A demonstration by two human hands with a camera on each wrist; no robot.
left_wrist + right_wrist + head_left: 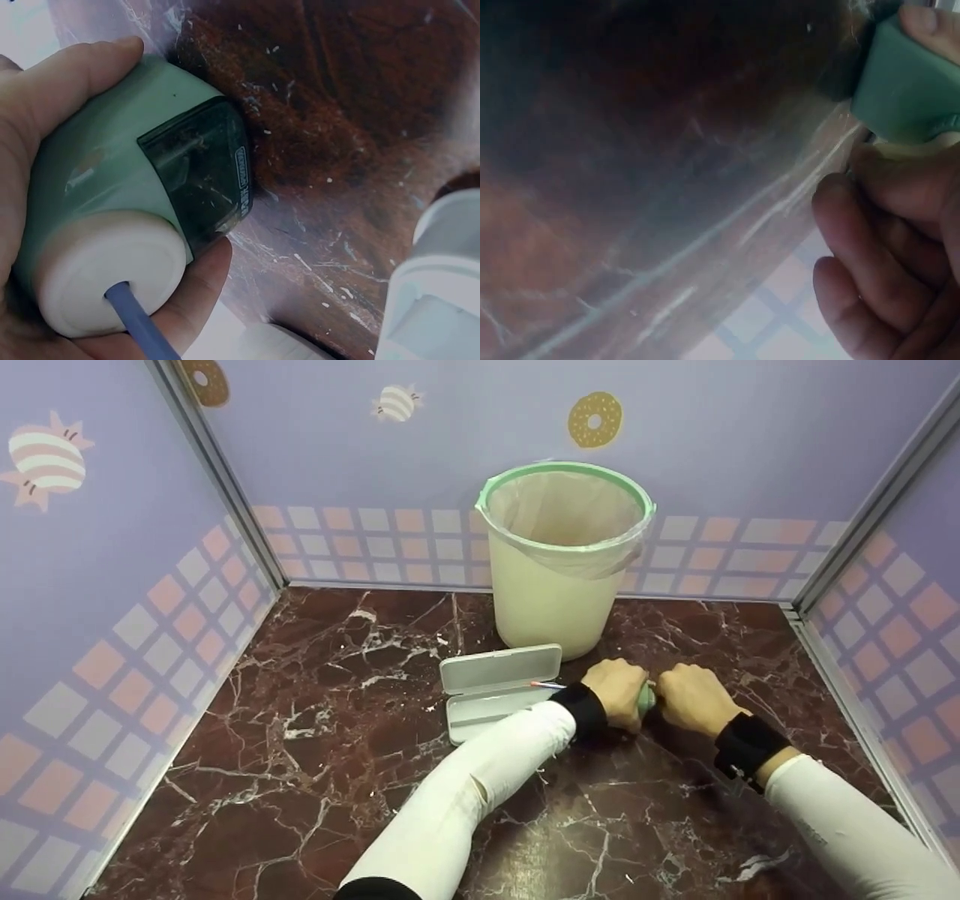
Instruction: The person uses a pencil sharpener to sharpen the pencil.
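Note:
My left hand (619, 694) grips a green pencil sharpener (112, 135) with a dark see-through shavings drawer (206, 172). From the round pale front of the sharpener sticks a blue-purple pencil (139, 319). In the head view, an orange-ended pencil (546, 685) shows left of that hand. My right hand (697, 699) is close on the sharpener's other side, its fingers (862, 262) curled. Thumb and forefinger pinch at the pale crank side, though the crank handle itself is mostly hidden behind them.
A white pencil case (469, 720) lies with its lid up, left of the sharpener. Behind it stands a cream bin (551, 600) with a green rim and a clear liner. Patterned panels (420, 457) enclose the dark red marbled surface (337, 757), which has small pale specks.

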